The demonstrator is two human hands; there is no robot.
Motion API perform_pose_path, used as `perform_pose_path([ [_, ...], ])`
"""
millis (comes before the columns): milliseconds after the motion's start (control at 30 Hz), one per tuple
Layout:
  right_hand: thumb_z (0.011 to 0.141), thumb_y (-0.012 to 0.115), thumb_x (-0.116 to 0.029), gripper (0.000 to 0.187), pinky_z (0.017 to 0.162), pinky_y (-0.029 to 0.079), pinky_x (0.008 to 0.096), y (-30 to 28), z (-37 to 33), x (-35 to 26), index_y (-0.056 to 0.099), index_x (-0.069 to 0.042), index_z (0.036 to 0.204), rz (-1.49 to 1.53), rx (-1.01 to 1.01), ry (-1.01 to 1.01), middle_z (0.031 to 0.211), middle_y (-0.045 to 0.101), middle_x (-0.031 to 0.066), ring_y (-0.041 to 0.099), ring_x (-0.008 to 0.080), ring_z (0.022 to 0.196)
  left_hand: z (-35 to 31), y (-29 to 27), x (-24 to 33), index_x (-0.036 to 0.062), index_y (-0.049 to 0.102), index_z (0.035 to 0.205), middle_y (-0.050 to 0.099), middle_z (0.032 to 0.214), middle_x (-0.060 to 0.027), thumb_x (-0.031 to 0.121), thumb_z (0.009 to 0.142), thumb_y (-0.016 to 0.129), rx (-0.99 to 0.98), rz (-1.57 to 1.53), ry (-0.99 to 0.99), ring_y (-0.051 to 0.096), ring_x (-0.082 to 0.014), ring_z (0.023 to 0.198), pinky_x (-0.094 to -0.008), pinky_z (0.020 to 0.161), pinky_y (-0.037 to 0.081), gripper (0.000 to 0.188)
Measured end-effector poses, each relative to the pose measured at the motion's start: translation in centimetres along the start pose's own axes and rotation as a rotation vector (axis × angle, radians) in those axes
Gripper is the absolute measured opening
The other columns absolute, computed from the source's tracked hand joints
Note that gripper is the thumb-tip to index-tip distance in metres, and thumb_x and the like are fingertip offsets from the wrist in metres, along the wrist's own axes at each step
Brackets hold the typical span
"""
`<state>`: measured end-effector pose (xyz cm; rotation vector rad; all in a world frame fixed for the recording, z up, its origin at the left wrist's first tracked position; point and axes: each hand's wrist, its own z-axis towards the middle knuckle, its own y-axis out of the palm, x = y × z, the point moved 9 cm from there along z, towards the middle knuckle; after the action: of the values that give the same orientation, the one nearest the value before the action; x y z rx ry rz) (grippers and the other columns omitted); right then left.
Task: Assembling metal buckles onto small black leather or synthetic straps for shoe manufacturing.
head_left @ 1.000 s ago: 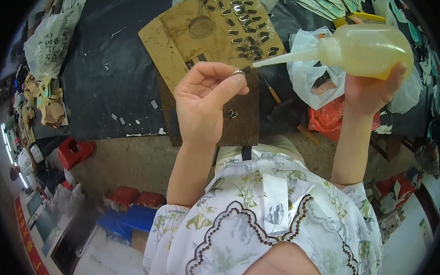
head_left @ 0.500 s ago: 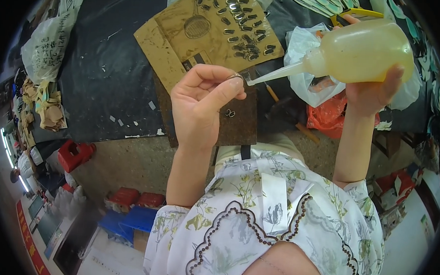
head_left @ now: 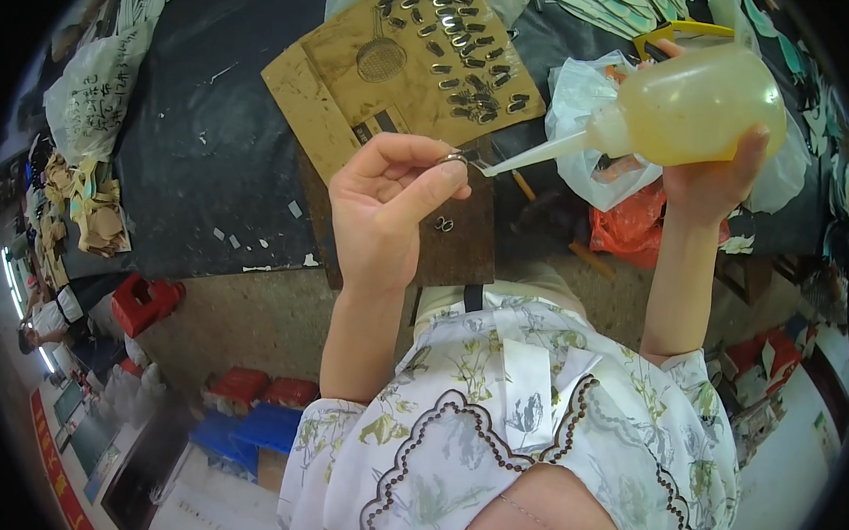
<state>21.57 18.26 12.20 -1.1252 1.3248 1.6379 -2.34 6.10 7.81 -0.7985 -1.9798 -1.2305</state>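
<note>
My left hand is closed in a pinch on a small shiny metal buckle, held up above a dark wooden board. A clear strip-like bit sticks out from its right side. My right hand wraps round a translucent squeeze bottle of yellowish liquid. The bottle lies nearly on its side, its long white nozzle pointing left and slightly down. The nozzle tip is at the clear bit; whether they touch I cannot tell. Two small metal rings lie on the board below.
Brown cardboard beyond my left hand carries several small dark metal pieces. White plastic bag and red bag sit under the bottle. A hammer lies near the table's front edge. Pale green cut pieces are stacked at the back.
Both hands have dropped slightly, with the bottle shifted a little left. The nozzle tip is lower, still beside the buckle. Far left in the background, a person has come into clearer view.
</note>
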Motion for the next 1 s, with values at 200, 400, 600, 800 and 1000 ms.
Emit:
perform_pose_path([
  [200,0.077,0.055,-0.057,0.079,0.098,0.036,0.0499,-0.8,0.2,-1.5,0.033,-0.004,0.131,-0.017,0.219,-0.083,0.13,0.033,0.0328,0.042,0.0421,0.117,-1.5,1.4,4.2,-0.0006,0.062,0.081,0.064,0.082,-0.0093,-0.013,0.068,0.064,-0.007,0.573,0.581,0.059,-0.0138,0.075,-0.021,0.065,0.046,0.018],
  [400,0.078,0.054,-0.056,0.077,0.097,0.038,0.0485,0.1,0.3,-0.9,0.034,-0.004,0.13,0.033,0.12,-0.051,0.129,0.035,0.0322,0.045,0.0398,0.115,-2.5,2.2,5.0,0.0014,0.062,0.072,0.064,0.082,-0.0094,-0.014,0.063,0.065,-0.008,0.725,0.762,0.059,-0.0139,0.072,-0.0204,0.062,0.045,0.018],
  [600,0.078,0.054,-0.057,0.079,0.094,0.042,0.0466,0.1,-0.2,0.4,0.033,-0.003,0.131,0.022,0.06,0.049,0.129,0.036,0.0329,0.05,0.0387,0.109,-2.3,1.7,4.3,-0.0042,0.061,0.08,0.059,0.093,-0.0135,-0.019,0.067,0.064,-0.078,0.66,0.681,0.057,-0.0133,0.082,-0.0217,0.069,0.049,0.019],
  [800,0.078,0.053,-0.057,0.079,0.093,0.042,0.047,0.2,0.3,-0.2,0.033,-0.002,0.131,0.05,0.124,-0.01,0.128,0.036,0.033,0.051,0.0385,0.108,-2.3,2.0,4.3,-0.0041,0.061,0.08,0.059,0.092,-0.0139,-0.019,0.067,0.064,-0.099,0.616,0.671,0.057,-0.0133,0.081,-0.022,0.07,0.049,0.02],
  [1000,0.079,0.052,-0.057,0.078,0.092,0.043,0.0472,0.3,0.2,0.7,0.032,-0.003,0.131,0.059,0.071,0.03,0.128,0.037,0.0324,0.052,0.0387,0.108,-2.2,1.9,4.6,-0.001,0.062,0.077,0.062,0.086,-0.0113,-0.016,0.066,0.064,-0.049,0.607,0.719,0.058,-0.0129,0.074,-0.021,0.06,0.046,0.019],
])
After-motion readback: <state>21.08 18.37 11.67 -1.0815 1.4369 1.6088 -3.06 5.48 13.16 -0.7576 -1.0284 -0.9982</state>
